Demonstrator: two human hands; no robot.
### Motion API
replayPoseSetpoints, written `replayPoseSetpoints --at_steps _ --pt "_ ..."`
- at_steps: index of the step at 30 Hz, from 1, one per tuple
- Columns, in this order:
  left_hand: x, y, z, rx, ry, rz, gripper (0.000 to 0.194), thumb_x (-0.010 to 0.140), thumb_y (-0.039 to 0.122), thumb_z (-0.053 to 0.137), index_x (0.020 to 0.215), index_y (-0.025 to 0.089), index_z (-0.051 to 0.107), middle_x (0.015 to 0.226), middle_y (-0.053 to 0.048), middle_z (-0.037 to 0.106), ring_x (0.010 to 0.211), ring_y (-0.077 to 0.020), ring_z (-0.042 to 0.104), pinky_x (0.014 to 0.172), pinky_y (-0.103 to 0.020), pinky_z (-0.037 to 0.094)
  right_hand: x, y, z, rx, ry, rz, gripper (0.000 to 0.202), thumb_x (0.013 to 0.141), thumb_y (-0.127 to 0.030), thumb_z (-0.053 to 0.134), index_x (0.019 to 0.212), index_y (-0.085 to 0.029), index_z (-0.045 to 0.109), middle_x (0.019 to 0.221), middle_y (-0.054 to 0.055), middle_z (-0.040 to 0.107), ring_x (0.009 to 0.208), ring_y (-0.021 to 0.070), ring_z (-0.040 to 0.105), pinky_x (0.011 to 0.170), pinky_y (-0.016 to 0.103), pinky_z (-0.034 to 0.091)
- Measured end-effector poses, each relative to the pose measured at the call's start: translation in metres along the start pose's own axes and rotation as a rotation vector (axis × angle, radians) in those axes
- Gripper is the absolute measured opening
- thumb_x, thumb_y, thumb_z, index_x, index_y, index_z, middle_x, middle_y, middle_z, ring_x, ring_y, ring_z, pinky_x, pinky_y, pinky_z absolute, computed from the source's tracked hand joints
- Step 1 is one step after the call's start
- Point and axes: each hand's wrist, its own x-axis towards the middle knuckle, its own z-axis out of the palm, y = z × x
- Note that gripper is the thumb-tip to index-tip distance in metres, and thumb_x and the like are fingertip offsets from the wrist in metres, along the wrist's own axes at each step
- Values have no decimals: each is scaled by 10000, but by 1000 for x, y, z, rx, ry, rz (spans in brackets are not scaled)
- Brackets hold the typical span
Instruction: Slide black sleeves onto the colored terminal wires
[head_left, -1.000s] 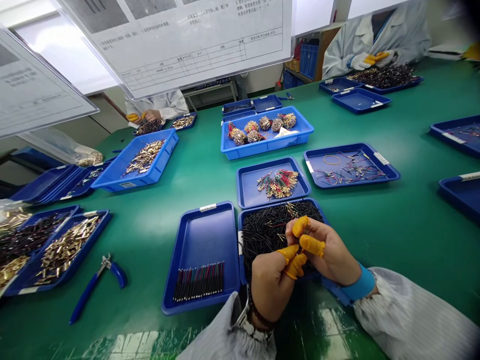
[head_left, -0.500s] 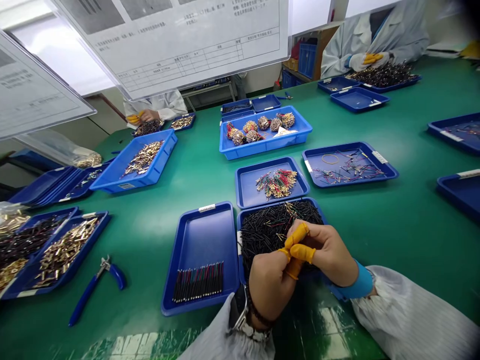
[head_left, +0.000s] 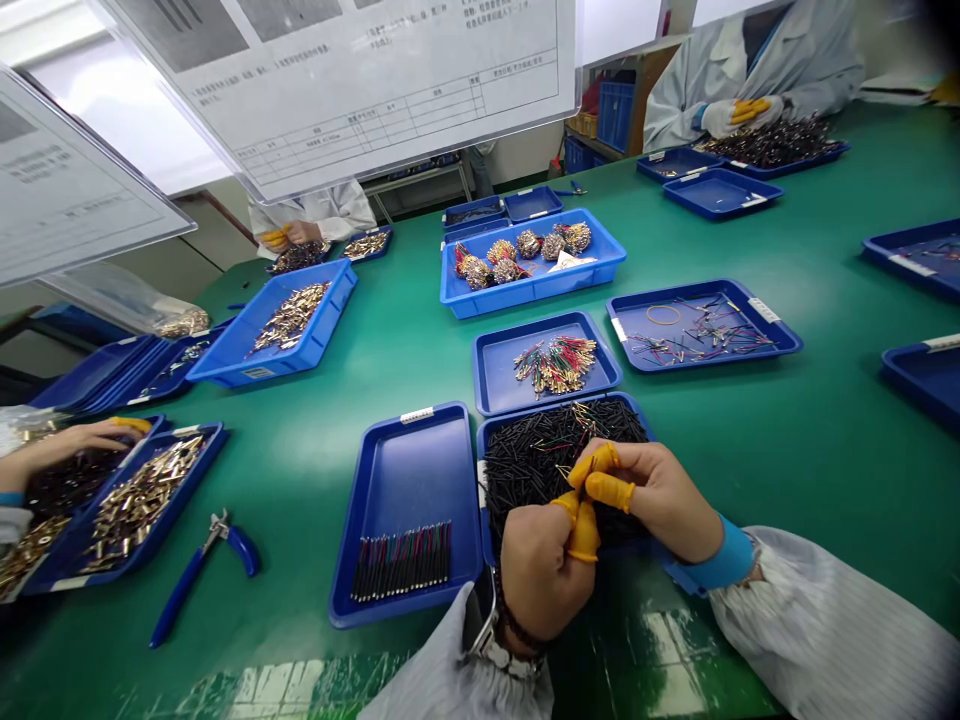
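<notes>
My left hand (head_left: pixel 546 568) and my right hand (head_left: pixel 656 492) meet above a blue tray of short black tubes (head_left: pixel 517 460). Both are closed, with yellow covers on thumbs and fingertips. Whatever lies between the fingertips is too small to make out. Some thin wires with gold ends (head_left: pixel 581 415) rest on the black tubes. Left of that tray, a row of black-sleeved wires (head_left: pixel 403 562) lies in another blue tray (head_left: pixel 409 440). Behind my hands, a tray holds a pile of coloured wires with gold ends (head_left: pixel 559 365).
Blue-handled pliers (head_left: pixel 202 570) lie at the left, near trays of brass parts (head_left: pixel 150 490). A co-worker's hand (head_left: pixel 71 445) reaches into the far-left tray. A bin of wire bundles (head_left: pixel 532 290) stands behind. Printed sheets (head_left: pixel 360 100) hang above.
My fingertips have shifted slightly, with the left finger and thumb a little more apart from the right ones. A co-worker's hand has come in at the left edge.
</notes>
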Motion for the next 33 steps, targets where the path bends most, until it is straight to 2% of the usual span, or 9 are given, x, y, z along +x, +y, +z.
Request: replayPoseSetpoints --at_steps 7,11,15,18,21,23,25,29,33 --pt "-3 2 4 47 65 24 339 765 151 445 451 178 317 390 25 396 375 -86 334 445 -259 202 -2 -5 -1 -92 -50 -25 104 807 -252 599 821 -158 641 812 42 573 743 156 564 673 264 486" --pt "-4 3 4 50 56 31 321 724 148 447 438 178 302 385 14 396 381 -94 338 454 -278 189 -7 -6 -1 -257 -96 -78 91 846 -229 541 828 -177 614 826 39 560 733 149 545 660 242 475" --pt "-4 15 2 96 2 -113 373 764 250 521 452 169 332 391 22 423 376 -89 344 449 -283 162 -12 -6 -1 -285 -41 -107 104 865 -232 510 867 -208 611 884 39 565 794 160 548 695 234 478" --pt "-11 24 -3 130 -8 -191 382 771 270 524 452 167 341 389 20 435 372 -89 361 449 -286 153 -13 -5 1 -229 -108 -48 109 861 -260 525 856 -218 626 905 41 569 809 166 564 702 243 495" --pt "-23 20 -15 218 -37 -239 371 777 218 478 431 168 354 387 3 455 375 -98 399 452 -285 165 -14 -2 1 -245 -109 -23 153 820 -293 593 956 -240 636 1000 59 594 885 197 584 751 278 514" --pt "-33 8 -28 305 -100 -321 398 810 254 480 429 171 400 404 -5 495 384 -104 436 451 -270 190 -15 -1 -1 -273 -46 -21 252 786 -318 635 1029 -254 626 992 65 625 923 216 592 785 299 520" --pt "-41 -7 -45 387 -184 -415 373 834 263 481 473 173 491 457 -11 566 406 -111 489 454 -247 223 -15 -2 -3 -286 35 -17 259 771 -355 645 1008 -250 644 929 69 660 901 224 613 780 312 532" --pt "-49 -31 -75 496 -329 -591 242 833 303 507 662 189 634 527 -14 625 473 -140 563 453 -214 258 -14 -8 -3 -298 156 -36 251 742 -450 642 844 -227 692 801 73 683 730 212 639 677 323 561" --pt "-48 -42 -89 474 -322 -699 256 829 371 519 931 188 665 609 -23 653 524 -155 583 454 -207 318 -13 -8 -4 -300 176 -42 288 728 -481 642 834 -219 696 706 62 659 663 200 618 600 309 555"
